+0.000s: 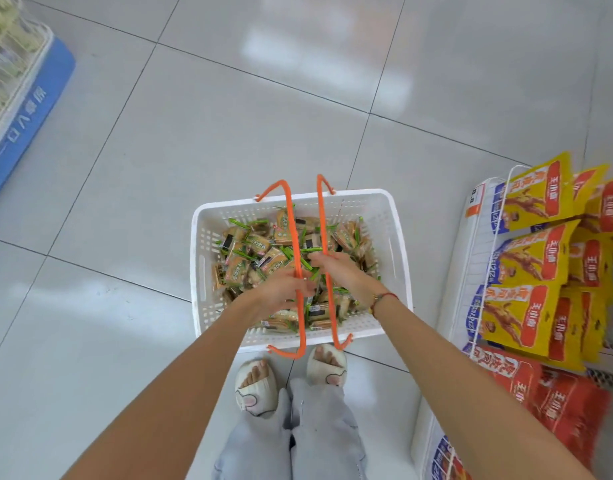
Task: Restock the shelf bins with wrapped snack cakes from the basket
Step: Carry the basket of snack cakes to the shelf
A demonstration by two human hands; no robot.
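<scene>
A white plastic basket [398, 237] stands on the tiled floor just in front of my feet. It is filled with several wrapped snack cakes [263, 251] in tan and green wrappers. Its two orange handles stand upright side by side over the middle. My left hand [284, 291] grips the left handle [288, 209] about halfway along. My right hand [336, 268] is wrapped over the right handle [320, 209], with its fingertips reaching toward the left one. Both hands hover above the cakes.
A white wire shelf on the right holds yellow snack bags [533, 258] and red bags [554, 400] below them. A blue-based rack [31, 109] stands at the far left. My slippered feet [256, 386] touch the basket's near edge. Grey floor tiles stretch ahead.
</scene>
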